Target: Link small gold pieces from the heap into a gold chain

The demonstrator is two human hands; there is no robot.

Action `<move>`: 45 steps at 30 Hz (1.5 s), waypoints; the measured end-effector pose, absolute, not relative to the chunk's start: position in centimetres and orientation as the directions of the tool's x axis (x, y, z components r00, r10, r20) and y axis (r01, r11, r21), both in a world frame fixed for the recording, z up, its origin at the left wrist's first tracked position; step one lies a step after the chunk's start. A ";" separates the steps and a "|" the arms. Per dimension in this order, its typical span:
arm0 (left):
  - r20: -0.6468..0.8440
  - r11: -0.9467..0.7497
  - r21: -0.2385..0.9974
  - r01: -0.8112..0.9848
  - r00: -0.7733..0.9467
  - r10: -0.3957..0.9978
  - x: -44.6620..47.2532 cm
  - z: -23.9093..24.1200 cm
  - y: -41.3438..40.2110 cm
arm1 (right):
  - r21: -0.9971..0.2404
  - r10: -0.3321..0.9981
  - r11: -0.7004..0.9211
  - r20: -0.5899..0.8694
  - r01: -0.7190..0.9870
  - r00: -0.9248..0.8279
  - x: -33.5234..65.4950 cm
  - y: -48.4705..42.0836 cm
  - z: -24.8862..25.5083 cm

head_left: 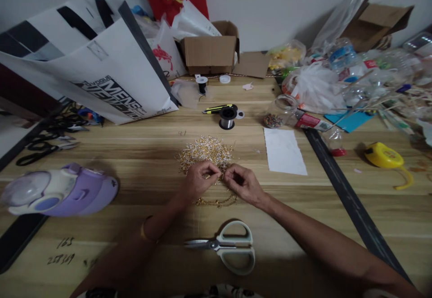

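Both hands meet at the near edge of a pile of small gold and clear beaded pieces (207, 150) on the wooden table. My left hand (200, 180) has thumb and forefinger pinched together; what sits between them is too small to make out. Close beside it, my right hand (243, 183) is pinched the same way, its fingertips almost touching the left ones. Just below the hands lies a gold chain (216, 202). Nearer to me, a pair of scissors (224, 246) with pale handles rests flat, blades pointing left.
Beyond the pile stand a wire spool (227, 118) and a yellow-black cutter (218, 108). A paper sheet (285, 151), glass jar (281, 112) and tape measure (384, 155) lie rightward. Leftward are a purple helmet-shaped object (79, 190), black-handled scissors (43, 147) and a large paper bag (111, 73).
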State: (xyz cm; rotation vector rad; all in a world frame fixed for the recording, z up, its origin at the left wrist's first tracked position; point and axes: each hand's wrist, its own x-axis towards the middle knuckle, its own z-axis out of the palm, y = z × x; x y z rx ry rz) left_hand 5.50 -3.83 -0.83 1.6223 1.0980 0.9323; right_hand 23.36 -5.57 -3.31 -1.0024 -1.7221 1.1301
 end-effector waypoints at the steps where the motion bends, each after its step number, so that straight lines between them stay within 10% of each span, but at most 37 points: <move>1: 0.090 -0.171 0.956 0.240 0.316 0.944 5.5 -0.9 -3.9 | -0.945 0.918 0.277 0.207 0.173 -0.339 23.4 -5.6 -3.4; 34: 0.068 -0.159 0.953 0.258 0.331 0.941 5.6 -0.6 -4.0 | -0.930 0.923 0.312 0.247 0.197 -0.297 23.3 -5.4 -3.1; 45: 0.213 -0.415 0.790 0.452 0.432 0.877 5.2 0.1 -3.8 | -0.920 0.913 0.328 0.250 0.215 -0.324 23.4 -5.4 -3.2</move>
